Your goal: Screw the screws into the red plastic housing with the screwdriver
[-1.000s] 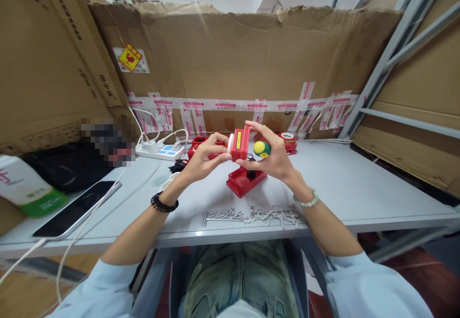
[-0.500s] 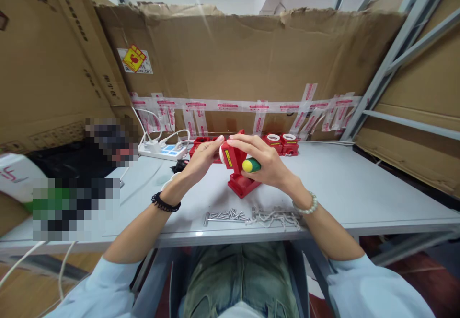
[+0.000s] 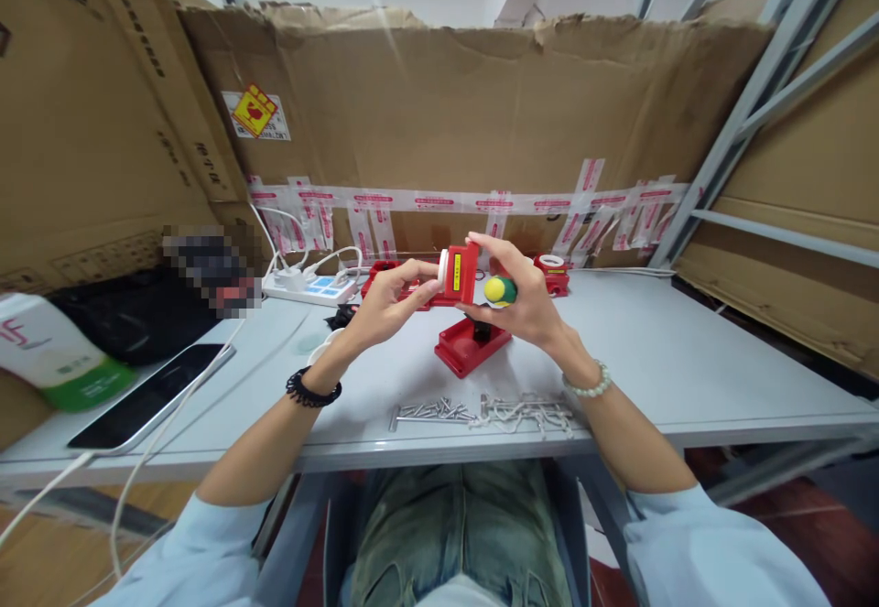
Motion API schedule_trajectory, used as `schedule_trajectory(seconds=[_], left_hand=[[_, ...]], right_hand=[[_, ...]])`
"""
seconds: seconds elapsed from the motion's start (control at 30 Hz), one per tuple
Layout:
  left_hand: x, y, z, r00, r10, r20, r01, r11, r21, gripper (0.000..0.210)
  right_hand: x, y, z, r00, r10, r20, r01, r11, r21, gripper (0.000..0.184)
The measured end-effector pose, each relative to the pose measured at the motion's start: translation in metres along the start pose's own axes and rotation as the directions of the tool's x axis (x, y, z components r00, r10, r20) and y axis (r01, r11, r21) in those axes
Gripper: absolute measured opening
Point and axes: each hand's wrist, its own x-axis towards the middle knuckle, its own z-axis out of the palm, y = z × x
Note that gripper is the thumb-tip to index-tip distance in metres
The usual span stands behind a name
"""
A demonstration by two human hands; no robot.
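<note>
Red housing: held up above the worktop between both hands, its yellow label facing the camera; the print is too small to read.
Left hand: thumb and fingers pinching the housing at its white ring.
Right hand: thumb and fingers clasping the housing's opposite side, a yellow-and-green handle tucked against the palm.
Red base: shallow and open-topped, on the worktop below the hands, a black part at its far end.
Carton sticker: yellow and red diamond with a glass symbol, over a white label; its lettering is unclear.
Tape: white, printed in red, illegible.
Soft pack: white and green, pink lettering partly visible.
Screws: loose pile near the front edge, beside white strands.
</note>
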Motion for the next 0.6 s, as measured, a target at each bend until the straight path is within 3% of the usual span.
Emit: schedule_trajectory(seconds=[0.13,0.33,0.47,0.6], left_hand=[[0.001,-0.001,0.005,0.988,-0.131,-0.086,0.108,0.966,-0.235,0.035],[0.005,0.0,0.009,0.935,-0.316,-0.158,0.205,0.85,-0.484,0.029],[0.006,0.004,0.008,0.902,-0.413,-0.127,0.291,0.798,-0.528,0.026],[0.005,0.001,0.008,0.917,-0.368,-0.153,0.26,0.844,-0.469,0.029]], right_hand=[[-0.002,0.001,0.005,0.996,-0.082,0.034,0.084,0.994,-0.063,0.068],[-0.007,-0.005,0.014,0.975,-0.153,0.159,0.202,0.911,-0.361,0.055],[-0.008,-0.009,0.018,0.959,-0.166,0.231,0.257,0.852,-0.455,0.053],[-0.007,-0.009,0.018,0.966,-0.173,0.193,0.235,0.896,-0.376,0.049]])
